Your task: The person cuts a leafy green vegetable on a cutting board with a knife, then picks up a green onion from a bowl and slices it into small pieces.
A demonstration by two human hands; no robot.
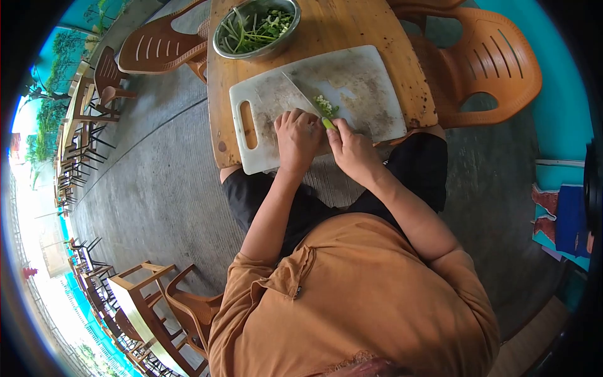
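Observation:
A white, stained cutting board [270, 100] lies across the near end of the wooden table. My right hand [355, 151] is closed around the light-green handle of a knife [303, 94], whose blade points away and to the left over the board. My left hand [296, 137] rests on the board just left of the blade, its fingers curled and pressed down. Whatever lies under those fingers is hidden. Small chopped green and whitish pieces [323, 103] sit along the blade's right side. Beyond the board stands a metal bowl [217, 45] holding long green stalks and cut pieces [259, 28].
Orange-brown plastic chairs stand at the table's left [160, 45] and right [496, 63]. My legs reach under the table's near edge. Another wooden table [129, 286] with chairs stands lower left, on the grey floor [151, 182]. A turquoise wall [565, 94] runs along the right.

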